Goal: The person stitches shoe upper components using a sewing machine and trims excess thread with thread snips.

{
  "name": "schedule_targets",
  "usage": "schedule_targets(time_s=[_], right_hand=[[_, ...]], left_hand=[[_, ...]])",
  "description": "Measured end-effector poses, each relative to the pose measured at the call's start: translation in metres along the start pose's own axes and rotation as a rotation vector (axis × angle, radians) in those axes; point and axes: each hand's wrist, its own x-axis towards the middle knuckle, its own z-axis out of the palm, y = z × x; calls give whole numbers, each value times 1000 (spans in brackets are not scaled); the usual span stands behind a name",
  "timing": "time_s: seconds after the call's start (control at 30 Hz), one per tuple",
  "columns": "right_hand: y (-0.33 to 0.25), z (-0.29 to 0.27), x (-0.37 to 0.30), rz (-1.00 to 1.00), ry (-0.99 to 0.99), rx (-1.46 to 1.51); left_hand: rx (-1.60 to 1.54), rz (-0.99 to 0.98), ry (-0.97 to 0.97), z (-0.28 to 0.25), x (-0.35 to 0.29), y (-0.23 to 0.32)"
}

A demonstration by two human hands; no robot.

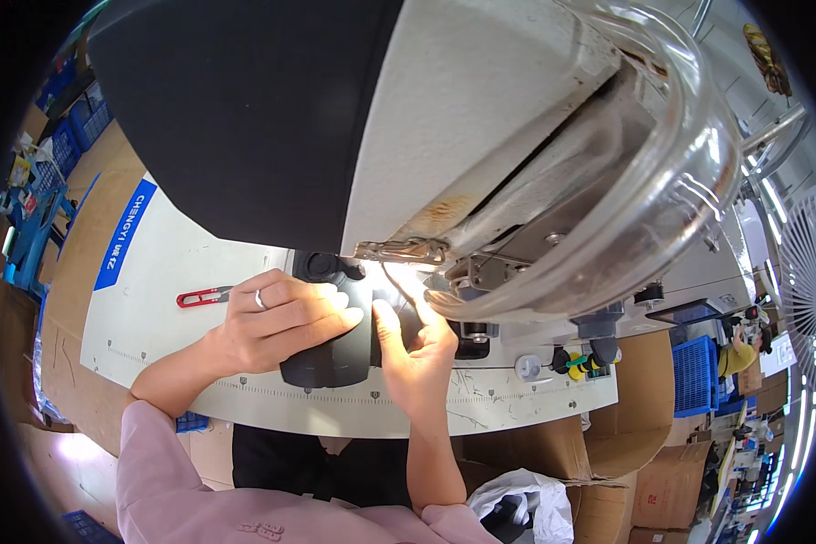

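Note:
A dark grey, smooth, curved piece of material (326, 364) lies on the sewing machine's white bed under the lit needle area. Over its left part rests my left hand (286, 319), fingers together and bent across the top, a ring on one finger; its thumb is hidden. My right hand (415, 349) pinches the piece's right side between thumb and forefinger, close to the needle. The sewing machine's head (480, 118) looms above both hands, and the needle itself is lost in the bright light. Red-handled thread snips (201, 297) lie left of my left hand.
A clear curved tube (712, 154) bends around the machine head. The white table (168, 313) has a ruler scale along its front edge. Open cardboard boxes (630, 408) and a white plastic bag (539, 508) stand below right. Beyond are a blue crate (695, 376) and a fan (809, 281).

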Motion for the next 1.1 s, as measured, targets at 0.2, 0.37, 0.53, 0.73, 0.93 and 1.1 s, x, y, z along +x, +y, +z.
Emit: schedule_targets(time_s=[0.2, 0.37, 0.53, 0.73, 0.93, 1.1], right_hand=[[1, 0, 1, 109, -27, 74], [1, 1, 1, 130, -24, 123], [0, -5, 0, 189, -66, 77], [12, -35, 3, -139, -189, -157], [23, -34, 8, -682, -24, -605], [16, -27, 11, -755, -77, -432]], left_hand=[[-3, 5, 49, 7, -1, -9], [21, -10, 50, 9, -5, -16], [-80, -179, -67, 17, -8, -21], [-7, -198, -224, 5, -8, -22], [-77, 96, 53, 5, 1, -18], [-99, 75, 49, 5, 2, -16]])
